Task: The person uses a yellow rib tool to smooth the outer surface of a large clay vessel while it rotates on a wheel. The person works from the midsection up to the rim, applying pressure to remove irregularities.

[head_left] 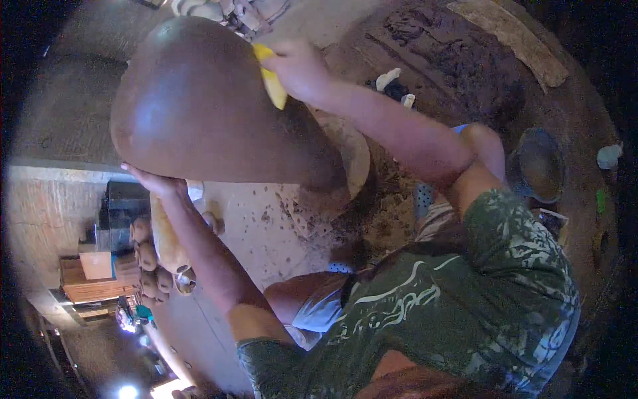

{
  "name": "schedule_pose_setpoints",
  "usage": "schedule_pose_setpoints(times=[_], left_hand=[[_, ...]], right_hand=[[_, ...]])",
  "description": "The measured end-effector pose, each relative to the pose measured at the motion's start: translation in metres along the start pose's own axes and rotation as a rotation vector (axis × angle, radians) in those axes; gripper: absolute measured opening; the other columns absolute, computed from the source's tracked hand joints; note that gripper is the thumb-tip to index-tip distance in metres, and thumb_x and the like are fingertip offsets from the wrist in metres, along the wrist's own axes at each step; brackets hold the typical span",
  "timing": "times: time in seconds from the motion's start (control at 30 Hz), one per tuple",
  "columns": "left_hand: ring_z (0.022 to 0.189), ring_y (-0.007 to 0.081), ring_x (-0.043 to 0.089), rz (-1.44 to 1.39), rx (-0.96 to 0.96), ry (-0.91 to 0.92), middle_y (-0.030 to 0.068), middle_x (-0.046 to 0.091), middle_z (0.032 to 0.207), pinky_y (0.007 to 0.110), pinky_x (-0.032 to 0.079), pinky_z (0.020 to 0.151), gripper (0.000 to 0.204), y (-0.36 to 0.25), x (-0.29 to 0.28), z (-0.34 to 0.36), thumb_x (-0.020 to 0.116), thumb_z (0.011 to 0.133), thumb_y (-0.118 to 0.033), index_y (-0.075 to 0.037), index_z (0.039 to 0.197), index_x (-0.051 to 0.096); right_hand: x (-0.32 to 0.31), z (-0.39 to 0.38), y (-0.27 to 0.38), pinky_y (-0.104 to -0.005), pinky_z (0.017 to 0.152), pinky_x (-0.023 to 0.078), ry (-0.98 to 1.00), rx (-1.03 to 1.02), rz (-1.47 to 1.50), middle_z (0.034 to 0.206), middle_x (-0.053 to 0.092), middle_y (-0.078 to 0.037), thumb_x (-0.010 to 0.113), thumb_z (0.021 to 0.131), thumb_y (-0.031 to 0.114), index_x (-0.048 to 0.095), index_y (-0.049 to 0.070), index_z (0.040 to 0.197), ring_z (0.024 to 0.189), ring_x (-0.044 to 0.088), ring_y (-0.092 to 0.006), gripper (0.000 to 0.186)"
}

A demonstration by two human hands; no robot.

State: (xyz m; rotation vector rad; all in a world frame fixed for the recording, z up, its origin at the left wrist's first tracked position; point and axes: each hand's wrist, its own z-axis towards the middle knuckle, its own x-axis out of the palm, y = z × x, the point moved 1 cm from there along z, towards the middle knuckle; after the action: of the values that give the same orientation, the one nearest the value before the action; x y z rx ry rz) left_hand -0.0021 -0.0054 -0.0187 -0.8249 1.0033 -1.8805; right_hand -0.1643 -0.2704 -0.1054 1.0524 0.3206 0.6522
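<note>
A large, smooth brown clay pot (206,113) fills the upper left, broad and rounded at its far end and narrowing toward the lower right. My right hand (299,66) is closed on a yellow scraper (274,93), a thin flat piece laid against the pot's right side. Against the pot's lower left edge rests my left hand (159,183), its fingers stretched along the clay and partly hidden beneath it. Under the pot's narrow end, a pale round base (357,156) shows in part.
Dark wet clay (458,66) lies heaped at the upper right, beside a long board (515,40). A dark basin (537,165) stands to the right. Several round brown pots (147,256) sit at the left near a wooden crate (96,286). Clay crumbs dot the floor.
</note>
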Motion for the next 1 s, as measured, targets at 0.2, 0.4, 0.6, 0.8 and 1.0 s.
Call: schedule_pose_setpoints(times=[0.2,0.4,0.6,0.8,1.0], left_hand=[[0.15,0.0375,0.033,0.04,-0.039,-0.086,0.016,0.033,0.164,0.054,0.028,0.123,0.085,-0.007,-0.009,-0.003,0.02,0.103,-0.072,-0.011,0.161,0.029],[0.149,0.0364,0.035,-0.015,-0.08,-0.041,0.0163,0.036,0.162,0.053,0.028,0.123,0.084,-0.01,0.015,0.009,0.021,0.103,-0.071,-0.01,0.159,0.032],[0.149,0.0355,0.036,0.041,0.032,-0.019,0.0158,0.037,0.162,0.053,0.031,0.121,0.083,-0.019,0.003,-0.002,0.022,0.104,-0.07,-0.009,0.159,0.032],[0.146,0.0345,0.04,0.102,0.033,-0.087,0.0158,0.039,0.16,0.052,0.033,0.12,0.083,-0.02,-0.007,0.005,0.022,0.105,-0.069,-0.007,0.159,0.032],[0.147,0.0371,0.037,-0.015,-0.016,0.04,0.0155,0.037,0.162,0.054,0.03,0.121,0.084,0.005,0.006,0.019,0.026,0.102,-0.073,-0.012,0.16,0.03]], right_hand=[[-0.018,0.0,0.055,-0.0358,0.073,0.052,-0.091,-0.285,-0.079,0.093,0.073,-0.016,0.066,0.094,0.03,0.072,0.0,0.114,0.082,0.07,-0.0228,0.037],[-0.023,-0.096,-0.114,-0.0388,0.071,0.054,-0.039,0.697,0.185,0.095,0.072,-0.015,0.062,0.093,0.009,0.069,-0.007,0.119,0.085,0.07,-0.0231,0.032],[0.014,-0.029,0.028,-0.041,0.07,0.053,0.007,0.099,-0.071,0.087,0.072,-0.019,0.063,0.094,0.021,0.073,-0.001,0.11,0.074,0.07,-0.028,0.029],[-0.003,-0.009,0.056,-0.0376,0.066,0.052,-0.139,-0.313,0.047,0.082,0.072,-0.013,0.064,0.095,0.022,0.074,-0.001,0.103,0.073,0.069,-0.021,0.026],[-0.014,-0.07,-0.135,-0.0367,0.065,0.052,-0.112,0.552,0.06,0.087,0.072,-0.012,0.064,0.096,0.018,0.073,-0.005,0.103,0.073,0.067,-0.0179,0.026]])
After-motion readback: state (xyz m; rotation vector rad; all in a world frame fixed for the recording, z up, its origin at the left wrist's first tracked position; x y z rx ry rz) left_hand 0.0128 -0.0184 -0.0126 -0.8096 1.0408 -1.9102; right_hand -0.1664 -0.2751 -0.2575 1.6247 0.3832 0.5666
